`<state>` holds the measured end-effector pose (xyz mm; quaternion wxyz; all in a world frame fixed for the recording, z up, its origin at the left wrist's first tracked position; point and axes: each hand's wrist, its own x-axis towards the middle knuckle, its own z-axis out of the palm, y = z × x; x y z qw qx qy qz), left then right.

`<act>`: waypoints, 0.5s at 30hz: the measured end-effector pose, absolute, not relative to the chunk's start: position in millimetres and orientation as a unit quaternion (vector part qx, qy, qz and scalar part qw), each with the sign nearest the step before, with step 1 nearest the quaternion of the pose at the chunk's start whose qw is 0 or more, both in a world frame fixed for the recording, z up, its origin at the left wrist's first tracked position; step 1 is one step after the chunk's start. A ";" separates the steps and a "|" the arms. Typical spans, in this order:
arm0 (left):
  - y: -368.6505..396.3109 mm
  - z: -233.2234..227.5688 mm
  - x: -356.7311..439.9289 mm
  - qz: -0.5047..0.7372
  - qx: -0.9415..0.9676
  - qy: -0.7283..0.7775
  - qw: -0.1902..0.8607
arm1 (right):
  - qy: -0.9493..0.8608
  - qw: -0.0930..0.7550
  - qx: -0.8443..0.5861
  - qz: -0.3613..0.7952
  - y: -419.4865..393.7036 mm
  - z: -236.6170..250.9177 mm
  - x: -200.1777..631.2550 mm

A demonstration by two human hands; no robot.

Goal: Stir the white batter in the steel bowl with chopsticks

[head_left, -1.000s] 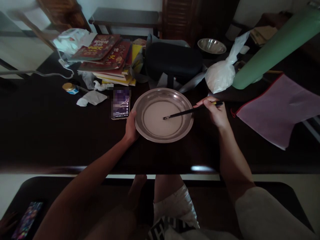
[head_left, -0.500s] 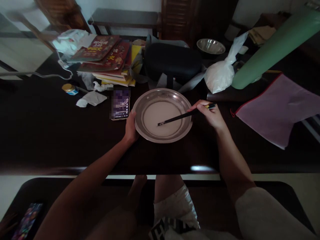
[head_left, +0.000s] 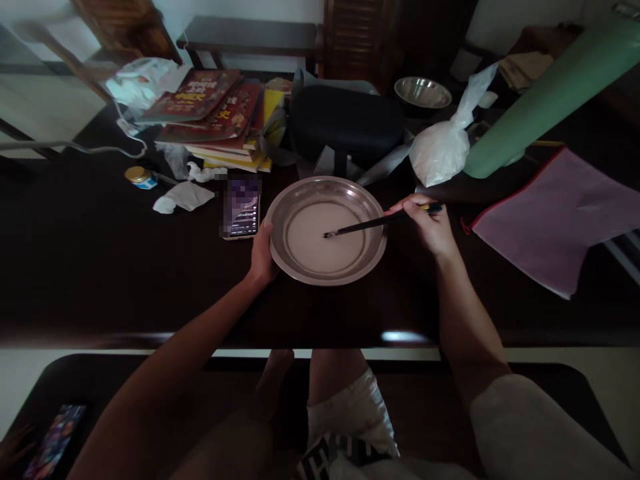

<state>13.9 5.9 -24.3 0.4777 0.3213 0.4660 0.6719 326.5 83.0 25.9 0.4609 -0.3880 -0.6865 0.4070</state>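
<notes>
A round metal basin [head_left: 327, 279] stands on the dark table with a whitish liquid [head_left: 320, 230] in it. My left hand [head_left: 263, 255] grips the basin's left rim, thumb on top and the other fingers hidden below. In my right hand [head_left: 425, 220], to the right of the basin, is a pair of dark chopsticks [head_left: 370, 223] with gold bands near the upper end. Their tips, with whitish matter on them, reach to the middle of the liquid. A phone [head_left: 242, 210] with a lit screen lies just left of the basin.
Behind the basin sit a black case [head_left: 347, 120] and a stack of books [head_left: 215, 113]. A knotted bag of white powder [head_left: 440, 153], a green cylinder [head_left: 545, 100] and a pinkish zip pouch [head_left: 555, 220] lie to the right. Farther left is a small jar [head_left: 141, 178].
My right hand has moved slightly to the right, drawing the chopsticks' tips right and a little toward the far side of the basin. My left hand and the basin stay put.
</notes>
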 end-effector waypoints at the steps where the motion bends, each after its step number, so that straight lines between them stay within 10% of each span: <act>1: 5.9 -24.6 13.9 0.672 0.326 0.465 0.475 | -0.682 0.464 -0.388 0.411 83.0 25.7 326.7; 15: 6.2 -25.3 14.2 0.676 0.318 0.464 0.476 | -0.709 0.427 -0.375 0.418 82.0 27.7 325.3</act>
